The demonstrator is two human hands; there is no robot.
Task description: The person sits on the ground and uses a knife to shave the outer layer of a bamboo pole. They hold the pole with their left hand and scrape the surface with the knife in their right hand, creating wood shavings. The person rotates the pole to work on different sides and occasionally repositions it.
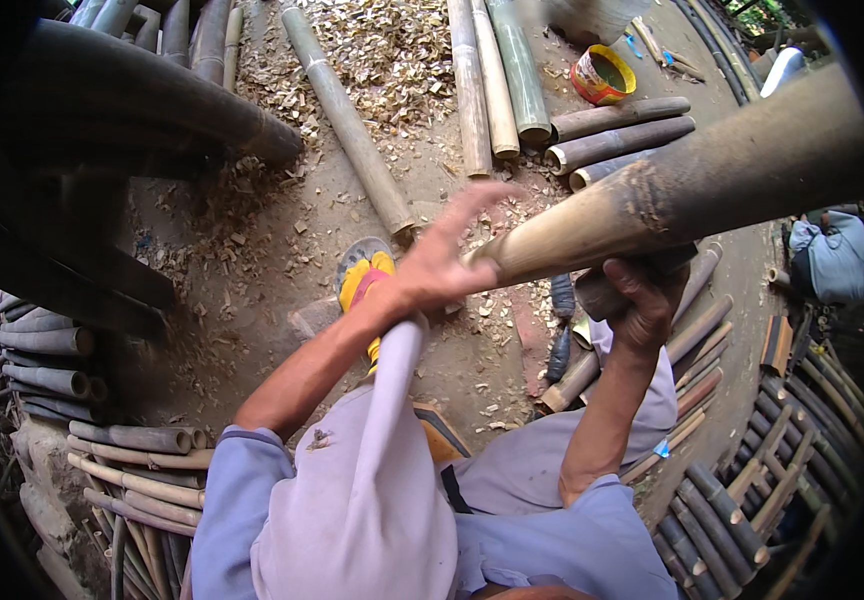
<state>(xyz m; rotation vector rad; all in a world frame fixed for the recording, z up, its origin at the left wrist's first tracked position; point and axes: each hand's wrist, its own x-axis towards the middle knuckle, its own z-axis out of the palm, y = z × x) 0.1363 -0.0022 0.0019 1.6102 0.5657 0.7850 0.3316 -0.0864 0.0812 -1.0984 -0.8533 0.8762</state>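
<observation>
A long bamboo pole [742, 160], pale at its near end and scorched dark further along, slants in from the upper right. My left hand [447, 255] is beside its pale tip, fingers stretched out and smeared by motion; whether the thumb side touches the tip is unclear. Under the pole, my right hand [644, 305] is closed around a short dark cylindrical piece [602, 295], whose kind I cannot make out. That piece lies close against the pole's underside, and part of it is hidden by the pole and my fingers.
Bamboo poles [347, 120] and wood chips [382, 60] lie on the ground ahead. A yellow-red tub [602, 76] stands at upper right. Stacked bamboo [47, 360] lines the left; more cut lengths [717, 520] lie lower right. Another person [832, 255] is at far right.
</observation>
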